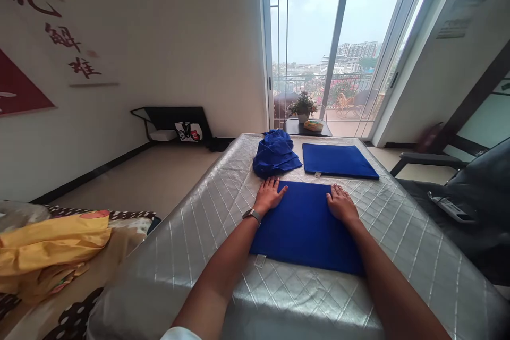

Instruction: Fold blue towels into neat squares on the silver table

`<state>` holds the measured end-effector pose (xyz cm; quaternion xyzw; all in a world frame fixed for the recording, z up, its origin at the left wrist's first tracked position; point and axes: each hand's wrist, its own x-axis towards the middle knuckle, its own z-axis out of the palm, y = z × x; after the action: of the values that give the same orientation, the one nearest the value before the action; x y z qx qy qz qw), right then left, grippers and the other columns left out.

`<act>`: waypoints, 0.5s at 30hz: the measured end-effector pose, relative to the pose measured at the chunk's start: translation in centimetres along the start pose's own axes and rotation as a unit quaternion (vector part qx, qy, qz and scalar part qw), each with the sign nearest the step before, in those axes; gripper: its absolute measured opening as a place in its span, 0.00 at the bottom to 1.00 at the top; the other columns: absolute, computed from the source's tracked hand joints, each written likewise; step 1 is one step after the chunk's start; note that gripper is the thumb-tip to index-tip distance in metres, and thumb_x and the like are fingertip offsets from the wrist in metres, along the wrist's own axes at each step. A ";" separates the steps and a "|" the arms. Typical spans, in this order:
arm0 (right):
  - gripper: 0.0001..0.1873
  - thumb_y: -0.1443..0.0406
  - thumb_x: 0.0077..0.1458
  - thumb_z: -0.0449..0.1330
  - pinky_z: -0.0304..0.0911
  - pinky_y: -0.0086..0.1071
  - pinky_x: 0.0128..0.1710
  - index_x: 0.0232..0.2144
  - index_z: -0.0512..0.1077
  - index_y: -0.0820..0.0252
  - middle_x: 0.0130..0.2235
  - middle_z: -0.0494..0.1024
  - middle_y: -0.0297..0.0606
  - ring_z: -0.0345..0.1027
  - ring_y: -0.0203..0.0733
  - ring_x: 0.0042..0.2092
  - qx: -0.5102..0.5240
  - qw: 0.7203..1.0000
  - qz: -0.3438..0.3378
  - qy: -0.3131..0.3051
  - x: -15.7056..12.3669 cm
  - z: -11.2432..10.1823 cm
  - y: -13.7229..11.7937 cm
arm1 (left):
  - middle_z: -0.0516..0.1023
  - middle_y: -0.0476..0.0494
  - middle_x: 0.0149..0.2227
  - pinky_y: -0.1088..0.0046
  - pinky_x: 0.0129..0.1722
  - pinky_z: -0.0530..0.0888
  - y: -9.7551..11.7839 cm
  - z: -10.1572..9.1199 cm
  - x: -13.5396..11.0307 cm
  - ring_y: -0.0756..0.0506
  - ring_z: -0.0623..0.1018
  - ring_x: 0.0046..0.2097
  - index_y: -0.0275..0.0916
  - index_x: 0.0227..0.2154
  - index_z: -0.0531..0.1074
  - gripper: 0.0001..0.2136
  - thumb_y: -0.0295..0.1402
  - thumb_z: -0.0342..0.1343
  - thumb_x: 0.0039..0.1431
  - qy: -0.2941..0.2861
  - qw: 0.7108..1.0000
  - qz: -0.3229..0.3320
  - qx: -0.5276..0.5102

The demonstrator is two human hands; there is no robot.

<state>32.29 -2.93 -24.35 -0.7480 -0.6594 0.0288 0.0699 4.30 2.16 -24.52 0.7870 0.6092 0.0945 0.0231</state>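
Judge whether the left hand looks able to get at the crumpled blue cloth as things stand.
Probably yes: the left hand rests on the edge of the near folded blue cloth, the crumpled blue cloth lies just beyond it, and nothing appears to stand between.

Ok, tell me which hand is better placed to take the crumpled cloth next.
The left hand, I'd judge: it lies open, fingertips close to the crumpled cloth. The right hand is farther off, by the right edge of the near cloth.
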 end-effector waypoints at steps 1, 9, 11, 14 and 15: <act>0.36 0.57 0.66 0.35 0.34 0.39 0.69 0.70 0.48 0.73 0.72 0.46 0.45 0.36 0.44 0.72 0.000 1.000 0.001 -0.001 0.0 0.0 0.0 | 0.53 0.37 0.71 0.56 0.69 0.48 0.1 0.0 0.0 0.38 0.52 0.71 0.34 0.69 0.52 0.38 0.57 0.27 0.68 0.004 1.000 0.001 -0.002; 0.35 0.57 0.67 0.36 0.34 0.37 0.69 0.70 0.49 0.72 0.72 0.47 0.44 0.36 0.41 0.72 -0.011 1.000 0.007 -0.007 0.0 -0.2 0.0 | 0.57 0.35 0.69 0.56 0.69 0.49 0.1 -0.1 -0.3 0.38 0.55 0.70 0.34 0.67 0.57 0.37 0.56 0.28 0.69 0.032 0.999 0.006 -0.020; 0.35 0.57 0.67 0.36 0.35 0.38 0.69 0.70 0.49 0.71 0.72 0.48 0.44 0.36 0.41 0.72 -0.014 1.000 0.009 -0.009 0.0 -0.3 0.0 | 0.57 0.36 0.70 0.55 0.69 0.48 0.2 -0.1 -0.3 0.38 0.54 0.70 0.35 0.68 0.57 0.36 0.56 0.29 0.69 0.029 0.999 0.002 -0.025; 0.35 0.57 0.67 0.36 0.35 0.38 0.69 0.70 0.48 0.70 0.72 0.48 0.43 0.36 0.41 0.72 -0.019 1.000 0.011 -0.010 0.0 -0.4 0.0 | 0.56 0.37 0.70 0.56 0.69 0.48 0.3 -0.1 -0.4 0.38 0.53 0.70 0.35 0.68 0.56 0.36 0.56 0.29 0.69 0.028 0.999 -0.002 -0.030; 0.35 0.57 0.67 0.36 0.35 0.38 0.69 0.70 0.48 0.69 0.72 0.48 0.43 0.36 0.41 0.72 -0.020 1.000 0.012 -0.010 0.1 -0.4 0.0 | 0.56 0.36 0.70 0.56 0.69 0.47 0.3 -0.2 -0.4 0.37 0.53 0.71 0.34 0.68 0.56 0.36 0.55 0.30 0.69 0.029 0.999 -0.002 -0.032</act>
<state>32.37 -2.90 -23.93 -0.7566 -0.6517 0.0236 0.0483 4.48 1.68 -24.36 0.7818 0.6075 0.1371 0.0308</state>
